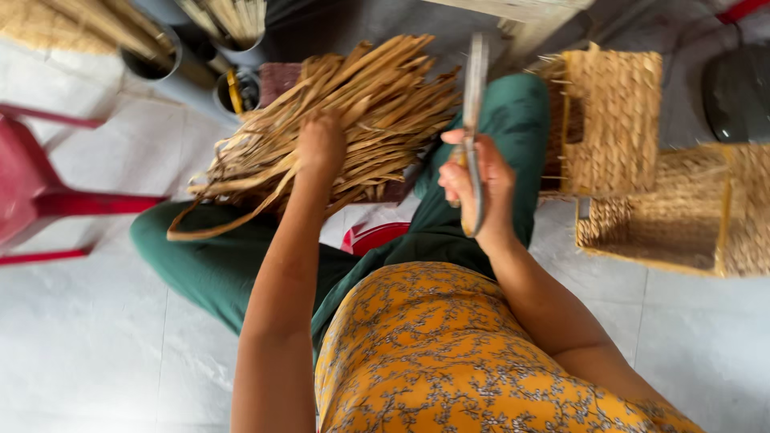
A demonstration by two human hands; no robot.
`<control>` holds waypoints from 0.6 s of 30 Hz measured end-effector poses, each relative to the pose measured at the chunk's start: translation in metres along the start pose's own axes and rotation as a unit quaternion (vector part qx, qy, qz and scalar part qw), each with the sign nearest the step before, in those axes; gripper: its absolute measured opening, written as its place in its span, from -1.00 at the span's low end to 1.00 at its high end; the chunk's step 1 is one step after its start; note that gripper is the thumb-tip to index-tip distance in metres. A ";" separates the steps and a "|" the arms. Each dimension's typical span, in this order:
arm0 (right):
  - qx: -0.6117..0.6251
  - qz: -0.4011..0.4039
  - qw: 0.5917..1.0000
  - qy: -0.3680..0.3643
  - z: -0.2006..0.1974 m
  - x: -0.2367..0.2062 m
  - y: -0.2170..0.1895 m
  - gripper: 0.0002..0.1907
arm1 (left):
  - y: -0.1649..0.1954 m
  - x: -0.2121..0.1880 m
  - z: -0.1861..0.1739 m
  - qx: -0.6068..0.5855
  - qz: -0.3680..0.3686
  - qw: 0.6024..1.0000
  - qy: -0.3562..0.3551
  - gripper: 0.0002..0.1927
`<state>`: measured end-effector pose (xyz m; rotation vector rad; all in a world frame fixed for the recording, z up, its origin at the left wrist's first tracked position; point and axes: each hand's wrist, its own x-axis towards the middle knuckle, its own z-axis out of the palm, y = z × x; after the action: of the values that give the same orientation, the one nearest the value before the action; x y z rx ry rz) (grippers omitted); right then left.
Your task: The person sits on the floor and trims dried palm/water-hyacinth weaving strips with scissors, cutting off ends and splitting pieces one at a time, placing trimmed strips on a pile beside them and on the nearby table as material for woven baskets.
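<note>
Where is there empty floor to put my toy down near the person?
Bare pale floor tiles lie lower left, between the red plastic chair and the green-trousered leg. Another bare patch sits lower right, below the woven straw baskets. The middle is crowded: left hand on the dried-straw bundle, right hand holding long metal scissors.

No packages, labels, signs, screens.

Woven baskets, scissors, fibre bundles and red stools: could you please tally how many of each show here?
Woven baskets: 2, one behind the other
Scissors: 1, in the right hand
Fibre bundles: 1, under the left hand
Red stools: 1
Total: 5
</note>
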<state>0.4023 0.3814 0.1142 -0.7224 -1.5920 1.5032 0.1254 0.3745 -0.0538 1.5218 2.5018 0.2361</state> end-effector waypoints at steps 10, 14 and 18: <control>-0.012 -0.034 0.999 -0.037 0.005 -0.001 0.023 -0.56 | -0.024 -0.030 -0.012 -0.016 -0.037 0.997 0.059 -0.70; 0.151 0.062 0.985 -0.049 0.005 -0.005 0.033 -0.57 | -0.019 -0.048 -0.059 -0.104 0.007 0.981 0.166 -0.73; 0.115 0.012 0.992 -0.054 0.006 -0.007 0.036 -0.48 | -0.012 -0.083 -0.116 -0.270 0.051 0.943 0.186 -0.78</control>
<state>0.3962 0.3768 0.0775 -0.5404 -1.4594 1.7354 0.1226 0.2921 0.0627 1.4611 2.3126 1.2180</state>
